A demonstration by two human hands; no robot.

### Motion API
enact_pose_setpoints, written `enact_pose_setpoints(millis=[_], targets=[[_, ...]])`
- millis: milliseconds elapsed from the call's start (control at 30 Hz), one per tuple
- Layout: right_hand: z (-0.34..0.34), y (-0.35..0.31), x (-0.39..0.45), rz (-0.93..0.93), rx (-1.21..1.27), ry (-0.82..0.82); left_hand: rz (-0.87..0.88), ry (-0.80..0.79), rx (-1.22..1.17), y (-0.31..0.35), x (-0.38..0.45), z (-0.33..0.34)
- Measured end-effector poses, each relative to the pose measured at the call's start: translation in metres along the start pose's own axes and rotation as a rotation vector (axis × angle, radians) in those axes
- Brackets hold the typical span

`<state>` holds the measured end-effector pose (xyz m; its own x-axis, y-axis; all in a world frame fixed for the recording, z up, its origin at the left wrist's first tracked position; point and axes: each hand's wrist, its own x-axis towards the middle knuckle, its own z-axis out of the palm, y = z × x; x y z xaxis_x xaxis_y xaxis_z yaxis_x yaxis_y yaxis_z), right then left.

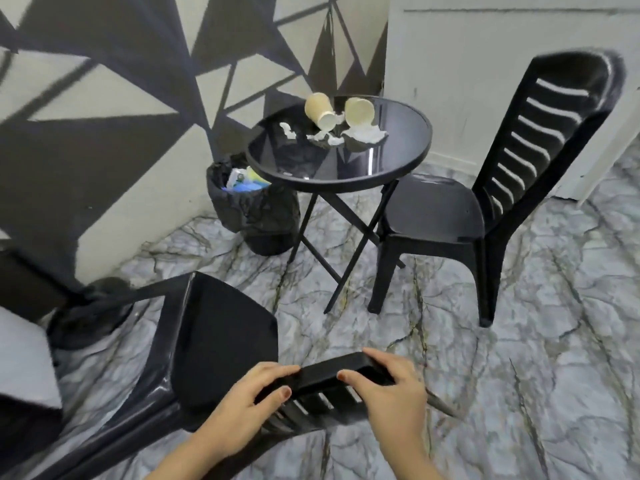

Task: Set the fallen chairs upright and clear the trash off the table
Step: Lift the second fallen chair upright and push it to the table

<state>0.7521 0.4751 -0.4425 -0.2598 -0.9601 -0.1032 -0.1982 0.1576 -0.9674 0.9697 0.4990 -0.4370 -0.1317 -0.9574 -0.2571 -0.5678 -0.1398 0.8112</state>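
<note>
A marble-patterned floor (519,341) lies open on the right. The near black plastic chair (221,344) is tilted, its legs cut off lower left; the left hand (252,396) and right hand (391,386) both grasp its top rail. Another chair (485,202) stands upright beside the round glass table (346,174), where two tipped paper cups (320,109) and crumpled tissues (363,135) lie. The packaging inside the lined bin (252,209) is unreadable.

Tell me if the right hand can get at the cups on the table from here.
Probably not yet. The right hand grips the fallen chair alongside the left hand, and the cups lie at the far side of the table. Nothing blocks the way; letting go and stepping closer should do.
</note>
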Motion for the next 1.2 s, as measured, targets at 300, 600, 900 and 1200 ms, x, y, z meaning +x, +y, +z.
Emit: enact_pose_setpoints(millis=[300, 600, 900, 1200], targets=[[0.071, -0.098, -0.070, -0.145, -0.087, -0.088, 0.087, 0.053, -0.158, 0.047, -0.050, -0.074], [0.114, -0.170, -0.126, -0.194, -0.135, -0.521, 0.132, 0.155, -0.104, 0.023, -0.120, -0.166], [0.105, -0.181, -0.136, -0.209, -0.174, -0.851, 0.094, 0.441, -0.138, -0.012, -0.175, -0.233], [0.113, -0.176, -0.152, -0.251, -0.306, -1.055, -0.047, 0.700, -0.220, -0.046, -0.231, -0.299]])
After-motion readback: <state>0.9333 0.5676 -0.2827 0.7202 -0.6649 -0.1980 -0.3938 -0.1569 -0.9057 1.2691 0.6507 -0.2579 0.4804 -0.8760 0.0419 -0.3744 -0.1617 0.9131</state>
